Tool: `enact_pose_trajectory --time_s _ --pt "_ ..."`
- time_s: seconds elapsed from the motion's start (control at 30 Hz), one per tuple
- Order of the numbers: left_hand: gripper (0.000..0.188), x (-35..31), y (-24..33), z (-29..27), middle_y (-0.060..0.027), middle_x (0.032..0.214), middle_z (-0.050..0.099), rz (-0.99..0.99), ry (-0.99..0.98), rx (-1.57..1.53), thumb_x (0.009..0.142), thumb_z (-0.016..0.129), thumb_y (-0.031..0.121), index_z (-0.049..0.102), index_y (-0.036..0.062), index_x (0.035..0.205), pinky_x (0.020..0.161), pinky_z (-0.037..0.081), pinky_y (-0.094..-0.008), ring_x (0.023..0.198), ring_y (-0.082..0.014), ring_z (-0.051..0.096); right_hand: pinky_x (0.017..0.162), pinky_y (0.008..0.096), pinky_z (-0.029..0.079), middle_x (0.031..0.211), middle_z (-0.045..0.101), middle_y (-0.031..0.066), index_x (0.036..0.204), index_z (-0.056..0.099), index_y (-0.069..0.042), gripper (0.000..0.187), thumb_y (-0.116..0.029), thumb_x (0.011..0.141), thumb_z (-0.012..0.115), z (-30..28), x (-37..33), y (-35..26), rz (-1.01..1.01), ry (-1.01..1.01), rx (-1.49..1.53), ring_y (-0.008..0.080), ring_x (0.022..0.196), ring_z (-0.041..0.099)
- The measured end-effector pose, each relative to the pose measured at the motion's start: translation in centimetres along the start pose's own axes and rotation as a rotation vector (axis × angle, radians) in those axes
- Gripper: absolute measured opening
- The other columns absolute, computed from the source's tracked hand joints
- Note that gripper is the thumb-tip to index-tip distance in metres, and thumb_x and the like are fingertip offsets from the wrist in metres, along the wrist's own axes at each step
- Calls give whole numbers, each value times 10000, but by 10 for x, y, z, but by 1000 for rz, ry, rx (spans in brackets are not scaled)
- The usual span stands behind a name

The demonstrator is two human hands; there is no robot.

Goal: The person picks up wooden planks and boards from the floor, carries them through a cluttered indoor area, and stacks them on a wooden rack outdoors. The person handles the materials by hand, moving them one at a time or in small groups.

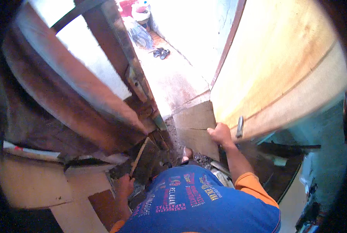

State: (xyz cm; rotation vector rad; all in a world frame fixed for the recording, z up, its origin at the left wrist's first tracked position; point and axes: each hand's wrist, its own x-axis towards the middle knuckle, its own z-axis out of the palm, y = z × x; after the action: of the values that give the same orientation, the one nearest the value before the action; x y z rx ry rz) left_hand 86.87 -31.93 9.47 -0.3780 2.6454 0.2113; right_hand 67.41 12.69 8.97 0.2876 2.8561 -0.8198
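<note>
My right hand [221,134] is closed on the right edge of a flat brown wooden board [193,118], its thumb lying over that edge. A dark line crosses the board's middle; I cannot tell whether it is a crack or a joint between two pieces. Lower left, my left hand [125,185] has its fingers bent around the lower end of a dark wooden panel [145,160] with a pale edge, which leans at a slant. Part of that hand is in shadow. A foot [186,152] shows between the two boards.
A light plywood door [282,73] with a metal handle [240,126] stands at the right. Draped brown cloth [72,93] and a wooden post [136,83] bound the left side. Beyond the doorway are sandals [161,53] and a plastic bag [139,35]. Rubble lies around the foot.
</note>
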Motion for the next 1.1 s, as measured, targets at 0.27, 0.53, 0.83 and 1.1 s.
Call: enact_pose_trajectory --time_s 0.27,0.53,0.83,1.1 --pt "290 106 106 -59 -213 939 690 64 -49 -30 904 643 314 639 36 988 769 499 -549 897 -430 659 816 494 542 882 697 279 957 714 56 436 -354 814 673 21 62 23 101 -92 -21 430 870 687" --pt "252 234 189 -78 -184 861 673 367 80 8 898 642 304 595 57 893 689 509 -532 801 -413 659 816 506 544 859 690 295 871 718 55 428 -367 814 679 13 85 54 304 -59 -116 449 850 687" --pt "259 378 258 -107 -159 838 672 506 116 -22 895 634 331 589 77 875 691 519 -521 797 -393 666 834 509 538 877 687 306 861 713 69 445 -371 798 703 7 175 60 473 -89 -195 454 876 683" --pt "229 452 289 -134 -136 802 675 442 167 -168 903 618 306 588 84 859 662 532 -488 746 -349 678 862 511 529 934 678 326 917 696 92 452 -343 796 689 -18 326 56 424 -136 -241 469 934 667"
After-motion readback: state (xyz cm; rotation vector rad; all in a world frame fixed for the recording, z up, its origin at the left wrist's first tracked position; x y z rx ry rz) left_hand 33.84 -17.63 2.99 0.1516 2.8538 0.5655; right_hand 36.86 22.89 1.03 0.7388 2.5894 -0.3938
